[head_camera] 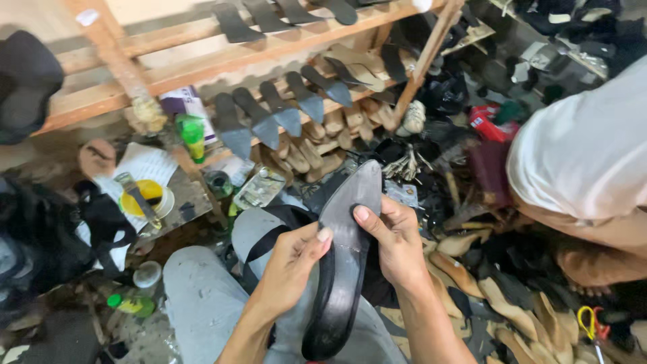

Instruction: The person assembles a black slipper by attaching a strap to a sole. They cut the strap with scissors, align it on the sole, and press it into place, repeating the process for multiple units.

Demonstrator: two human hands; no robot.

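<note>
Left to right: I see a yellow glue tin on the low bench, a green bottle by the wooden rack. My left hand and right hand both grip the black sole over my lap. Scissors on the cluttered floor.

co-worker's sleeve cut off right

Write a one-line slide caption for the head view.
Both hands, left hand and right hand, press a black shoe sole over the lap.
</note>
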